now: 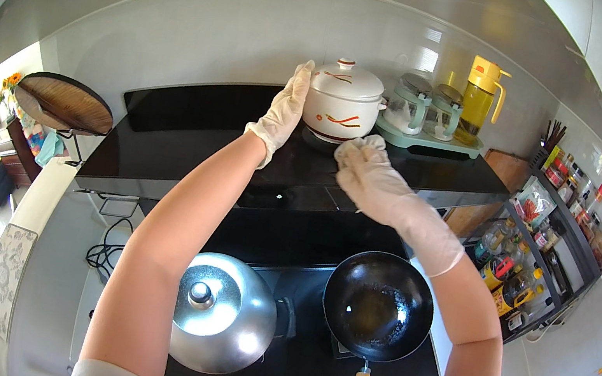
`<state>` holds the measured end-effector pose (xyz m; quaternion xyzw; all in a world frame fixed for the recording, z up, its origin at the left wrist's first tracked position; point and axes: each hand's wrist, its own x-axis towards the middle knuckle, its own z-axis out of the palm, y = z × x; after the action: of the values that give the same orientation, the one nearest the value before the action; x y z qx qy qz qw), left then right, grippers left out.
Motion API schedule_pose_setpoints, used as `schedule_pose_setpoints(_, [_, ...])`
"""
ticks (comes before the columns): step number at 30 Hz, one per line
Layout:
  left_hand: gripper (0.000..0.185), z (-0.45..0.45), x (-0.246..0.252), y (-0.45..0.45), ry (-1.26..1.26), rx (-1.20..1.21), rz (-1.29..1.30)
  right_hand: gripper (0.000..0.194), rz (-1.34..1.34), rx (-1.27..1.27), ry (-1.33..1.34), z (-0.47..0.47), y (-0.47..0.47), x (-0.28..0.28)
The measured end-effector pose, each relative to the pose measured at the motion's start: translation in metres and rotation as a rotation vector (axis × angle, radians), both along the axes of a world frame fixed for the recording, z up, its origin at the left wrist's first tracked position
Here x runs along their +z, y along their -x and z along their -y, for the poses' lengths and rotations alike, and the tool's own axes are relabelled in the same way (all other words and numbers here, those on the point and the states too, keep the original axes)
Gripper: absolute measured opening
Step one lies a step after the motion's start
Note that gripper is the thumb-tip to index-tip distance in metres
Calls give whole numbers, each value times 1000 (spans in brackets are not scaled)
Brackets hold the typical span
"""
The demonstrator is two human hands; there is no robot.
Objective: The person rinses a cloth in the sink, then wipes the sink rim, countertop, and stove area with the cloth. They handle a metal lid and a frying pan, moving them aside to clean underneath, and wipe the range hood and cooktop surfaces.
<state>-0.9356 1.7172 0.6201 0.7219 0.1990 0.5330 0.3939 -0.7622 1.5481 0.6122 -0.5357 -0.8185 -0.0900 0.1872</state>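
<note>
A white lidded ceramic pot with red and green marks stands on the black shelf against the wall. My left hand, in a pale disposable glove, lies flat with fingers up along the pot's left side. Also gloved, my right hand is at the shelf just below the pot's front right; a whitish bunched piece shows at its fingers, and whether it is a cloth or part of the glove I cannot tell. Right of the pot, a green tray holds glass seasoning jars and a yellow-topped oil bottle.
Below the shelf, a domed metal lid and a dark wok with a wooden handle sit on the black stove. At right stands a rack of bottles and jars; at left, a round wooden board and a black cable.
</note>
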Motion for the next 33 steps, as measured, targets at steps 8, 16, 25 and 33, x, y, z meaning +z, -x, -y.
schedule_pose_setpoints(8, [77, 10, 2, 1, 6, 21, 82, 36, 149, -88, -329, -14, 56, -33])
schedule_pose_setpoints(16, [89, 5, 10, 1, 104, -104, 56, 15, -340, 208, -230, -16, 87, -13])
schedule_pose_setpoints(25, [90, 21, 56, 43, 68, 162, -294, 33, -769, -293, 199, -77, 72, 2])
schedule_pose_setpoints(33, [63, 61, 64, 133, 104, 238, -59, 27, 7, -66, -345, -69, 87, -33])
